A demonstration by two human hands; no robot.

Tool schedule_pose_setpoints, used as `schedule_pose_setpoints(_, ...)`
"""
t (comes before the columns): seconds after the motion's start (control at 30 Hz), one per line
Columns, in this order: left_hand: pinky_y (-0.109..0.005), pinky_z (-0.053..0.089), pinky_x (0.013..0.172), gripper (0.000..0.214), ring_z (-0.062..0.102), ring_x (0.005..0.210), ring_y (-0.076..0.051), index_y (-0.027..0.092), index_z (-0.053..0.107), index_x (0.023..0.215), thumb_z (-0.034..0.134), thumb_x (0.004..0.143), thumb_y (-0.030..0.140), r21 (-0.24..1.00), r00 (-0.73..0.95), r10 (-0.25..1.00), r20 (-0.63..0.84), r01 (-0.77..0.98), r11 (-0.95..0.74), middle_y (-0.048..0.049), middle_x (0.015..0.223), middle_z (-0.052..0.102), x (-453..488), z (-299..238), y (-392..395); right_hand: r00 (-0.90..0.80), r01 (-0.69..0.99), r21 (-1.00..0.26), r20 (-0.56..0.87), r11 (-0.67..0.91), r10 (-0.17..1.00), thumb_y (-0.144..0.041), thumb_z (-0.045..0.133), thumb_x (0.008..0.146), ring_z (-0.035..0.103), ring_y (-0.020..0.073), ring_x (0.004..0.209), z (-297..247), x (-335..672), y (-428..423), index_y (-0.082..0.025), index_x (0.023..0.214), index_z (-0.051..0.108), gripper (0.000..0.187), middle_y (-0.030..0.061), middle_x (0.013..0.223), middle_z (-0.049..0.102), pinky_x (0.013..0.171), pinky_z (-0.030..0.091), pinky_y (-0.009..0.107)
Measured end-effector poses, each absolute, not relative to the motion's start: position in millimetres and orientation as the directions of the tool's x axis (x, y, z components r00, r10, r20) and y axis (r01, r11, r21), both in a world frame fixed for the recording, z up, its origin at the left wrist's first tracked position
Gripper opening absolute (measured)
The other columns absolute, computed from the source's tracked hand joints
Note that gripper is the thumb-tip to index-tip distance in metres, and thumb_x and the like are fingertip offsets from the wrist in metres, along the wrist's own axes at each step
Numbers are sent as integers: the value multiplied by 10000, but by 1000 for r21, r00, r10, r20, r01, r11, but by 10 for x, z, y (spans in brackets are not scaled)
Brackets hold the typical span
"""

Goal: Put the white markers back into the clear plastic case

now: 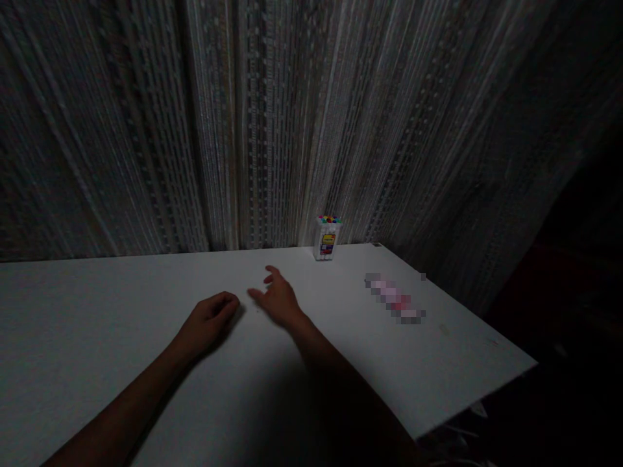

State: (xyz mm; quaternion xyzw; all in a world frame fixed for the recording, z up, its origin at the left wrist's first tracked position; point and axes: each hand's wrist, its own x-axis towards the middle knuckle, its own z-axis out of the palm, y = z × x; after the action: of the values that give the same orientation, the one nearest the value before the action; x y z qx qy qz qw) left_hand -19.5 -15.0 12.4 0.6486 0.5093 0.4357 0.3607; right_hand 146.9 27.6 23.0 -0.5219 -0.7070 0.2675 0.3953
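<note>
My left hand (208, 319) rests on the white table with its fingers curled in and the thumb lying against them; nothing shows in its grip. To its right, my right hand (280, 299) is held over the table, thumb and fingers apart and empty. Farther back, nearer my right hand, a clear case of markers (326, 240) stands upright close to the table's far edge. Its caps are many-coloured, and a yellow and red label is on its front.
The white table (121, 292) ends at the right in a slanting edge. A pinkish, pixelated item (395, 298) lies on its right side, too blurred to name. A grey patterned curtain (263, 130) hangs behind. White scraps (479, 408) show below the right corner.
</note>
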Motion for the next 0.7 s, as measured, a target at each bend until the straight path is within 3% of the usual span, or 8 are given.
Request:
schedule_pose_setpoints(0.1,-187,298,429,349,389,457,-82,154,534,708,518,739,502,926,75,981,177,326,-191,37,546,463,-205,127,-155,148,493,-863,204,107,968,-439,588,717,556,164,870,271,1710,441,-192,1256,380,629,83,1058,557,761,423,294)
schedule_pose_setpoints(0.23,-189,295,424,350,395,463,-88,149,540,701,524,729,498,921,76,981,180,337,-196,30,541,461,-207,154,-162,206,512,-859,155,28,966,-452,570,730,553,192,921,262,1831,508,-138,1254,386,637,114,1045,560,805,412,318)
schedule_pose_setpoints(0.5,-196,345,479,362,432,521,-105,146,559,785,502,753,502,900,58,969,239,363,-243,17,589,491,-216,145,-167,-99,574,-768,279,284,955,-449,565,750,576,141,780,221,1496,259,-186,1212,431,548,44,945,613,700,424,263)
schedule_pose_setpoints(0.6,-216,380,521,383,481,578,-133,145,585,841,508,746,508,901,66,964,258,343,-265,-12,647,546,-209,144,-167,-331,583,-700,259,413,907,-399,545,776,578,121,722,226,1363,121,-215,1109,521,381,-2,843,642,650,406,228)
schedule_pose_setpoints(0.7,-243,407,576,385,512,636,-159,135,614,773,524,733,507,905,150,953,262,304,-296,-46,678,586,-196,154,-174,-484,639,-564,234,523,843,-350,528,781,579,134,721,229,1272,22,-222,971,595,239,-6,818,652,609,381,223)
